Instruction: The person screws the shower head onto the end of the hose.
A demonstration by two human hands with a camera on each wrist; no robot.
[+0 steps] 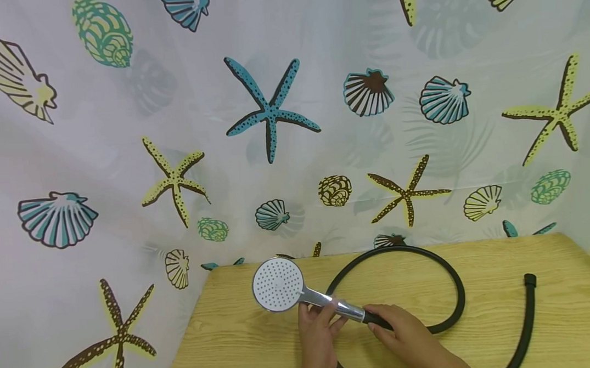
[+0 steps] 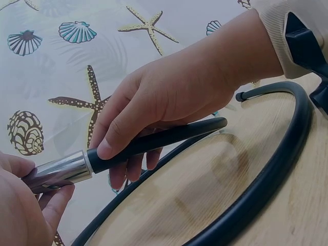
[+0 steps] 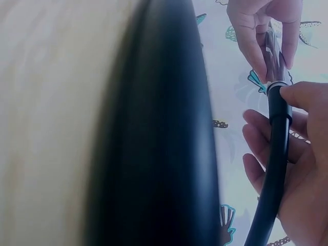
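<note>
A chrome shower head (image 1: 278, 284) with a white, dotted spray face is held above the table by its handle, face toward the head camera. My left hand (image 1: 317, 336) grips the chrome handle (image 2: 61, 171) between thumb and fingers. At the handle's lower end, the black hose (image 1: 462, 292) meets it at a collar (image 3: 280, 105). My right hand (image 1: 405, 333) pinches that collar, thumb on one side and fingers on the other. From there the hose loops round over the wood, and its other end (image 1: 529, 279) lies free at the right.
A light wooden table (image 1: 243, 345) carries the hose loop. Behind it and along both sides hangs a white curtain (image 1: 323, 150) printed with shells and starfish. Close to the right wrist camera, a blurred stretch of hose fills much of that view.
</note>
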